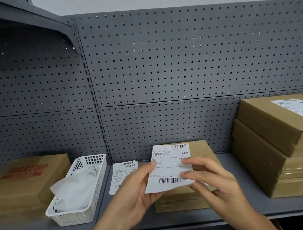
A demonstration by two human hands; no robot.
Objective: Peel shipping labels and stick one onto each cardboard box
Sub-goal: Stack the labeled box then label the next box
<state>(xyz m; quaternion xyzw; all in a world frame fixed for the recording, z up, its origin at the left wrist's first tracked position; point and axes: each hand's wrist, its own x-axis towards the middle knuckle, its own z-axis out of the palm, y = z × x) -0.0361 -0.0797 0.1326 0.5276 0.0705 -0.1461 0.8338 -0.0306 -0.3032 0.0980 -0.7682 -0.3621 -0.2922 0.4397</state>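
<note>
1. The grey pegboard wall (178,57) closes off the back of the bay from end to end
2. The grey shelf (174,217) runs the full width, with its front edge just under the person's wrists. There is a bare strip between the middle box and the right-hand stack, and more bare shelf along the front
3. A stack of cardboard boxes (261,164) stands at the right end against the wall, and the top one carries a stuck label (298,107)
4. A red-printed box (24,182) lies flat at the left end
5. The middle box (203,148) lies flat right under the hands (much of its top is hidden by the paper)
6. A white basket (78,209) sits just beside the red-printed box, with crumpled white paper (75,191) inside
7. The shipping label (170,170) is held above the middle box, printed face towards the person. Its long axis runs away towards the wall, with the far end leaning slightly right and a barcode near each end
8. The left hand (133,193) pinches the label's left edge between thumb and fingers, and the right hand (213,181) pinches its right edge with curled fingertips
9. A loose pile of labels (122,172) lies flat between the basket and the middle box
</note>
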